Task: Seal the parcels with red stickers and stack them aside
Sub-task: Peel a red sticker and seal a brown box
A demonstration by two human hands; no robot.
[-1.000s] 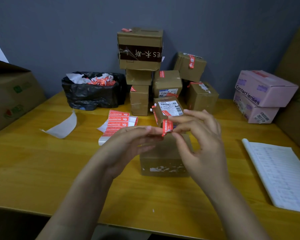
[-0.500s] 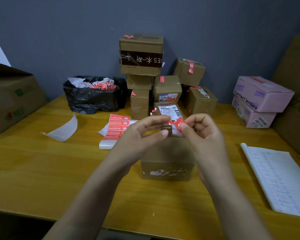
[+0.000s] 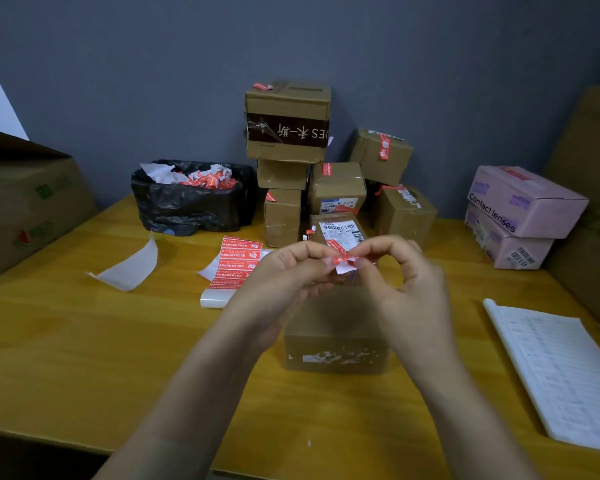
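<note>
Parcel point(image 3: 336, 341), plain brown cardboard, stands at the centre of the table point(image 3: 84, 341), directly beneath both hands. Left hand point(image 3: 284, 271) and right hand point(image 3: 406, 282) each pinch one small red sticker point(image 3: 343, 263) with white backing between thumb and fingertips, above the parcel's top. Sealed parcels point(image 3: 336, 188) are stacked at twelve o'clock by the wall. Sticker sheet point(image 3: 238, 263) lies at ten o'clock.

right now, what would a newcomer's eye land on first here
The left hand and right hand, mid-frame, pinch a small red sticker between them above a plain brown parcel. Behind stands a pile of stickered parcels by the grey wall, with a black bag of red-and-white scraps to its left.
</note>
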